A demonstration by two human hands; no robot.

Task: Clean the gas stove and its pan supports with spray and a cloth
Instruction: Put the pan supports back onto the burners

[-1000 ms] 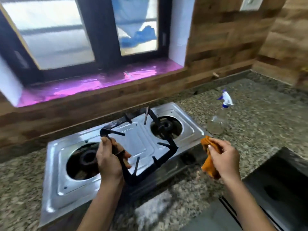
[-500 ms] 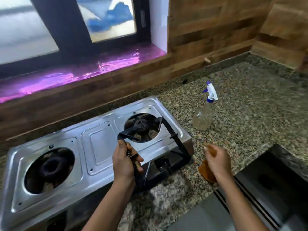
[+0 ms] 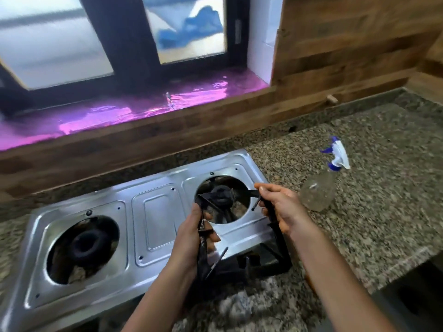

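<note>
A steel two-burner gas stove lies on the granite counter, both burner openings bare. Over the right burner a black square pan support is tilted, its near edge low in front of the stove. My left hand grips its left bar. My right hand grips its right bar. A clear spray bottle with a white and blue trigger stands on the counter, just right of my right hand. A sliver of orange cloth shows beside my right forearm, mostly hidden.
A wooden backsplash runs behind the stove under a glossy pink window sill. Speckled granite counter spreads to the right. A dark recess sits at the lower right past the counter's edge.
My right hand has let go of the orange cloth and taken the pan support's right bar. The support has shifted right, over the right burner. The camera has swung left.
</note>
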